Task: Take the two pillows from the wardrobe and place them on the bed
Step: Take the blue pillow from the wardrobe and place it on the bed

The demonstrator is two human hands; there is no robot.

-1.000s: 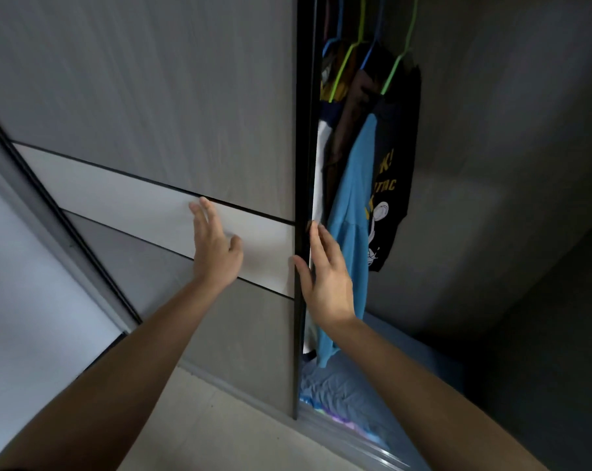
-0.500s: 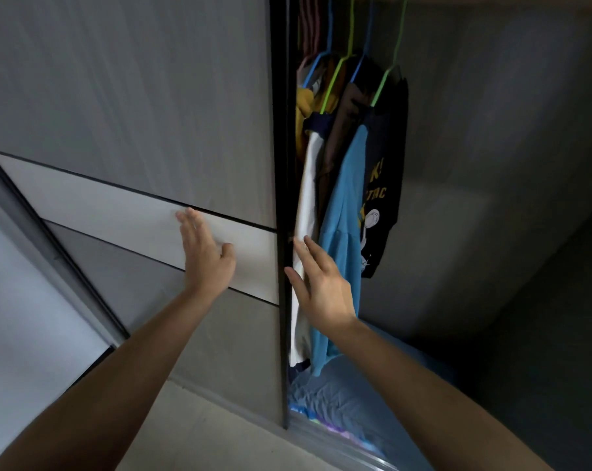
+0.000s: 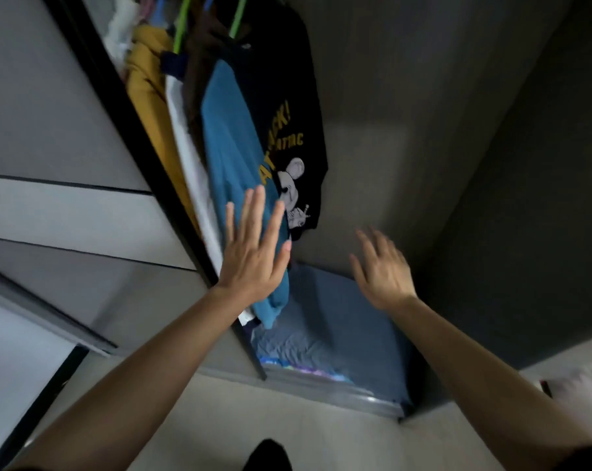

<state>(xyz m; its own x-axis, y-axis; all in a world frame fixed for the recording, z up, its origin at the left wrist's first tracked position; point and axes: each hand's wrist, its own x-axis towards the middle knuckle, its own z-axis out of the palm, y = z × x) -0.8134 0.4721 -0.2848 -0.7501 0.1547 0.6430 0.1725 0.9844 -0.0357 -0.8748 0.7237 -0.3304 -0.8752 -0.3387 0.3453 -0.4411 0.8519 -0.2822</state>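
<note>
Matt woodgrain sliding door point(image 3: 50, 113), cloth shirts point(image 3: 230, 158), creased blue fabric pillow point(image 3: 332, 321).

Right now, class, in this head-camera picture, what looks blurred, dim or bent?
Head view: right hand smeared by motion; left hand sharper; wardrobe door edge tilts and bows with the wide lens; wardrobe interior dim, blue bedding in shadow; no glare.

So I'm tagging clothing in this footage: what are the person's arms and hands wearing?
Nothing shows on them. The left hand and right hand are bare, with no gloves, rings, watch or bands visible, and both forearms are uncovered down to the frame's bottom edge, where no sleeve is clearly seen.
</note>
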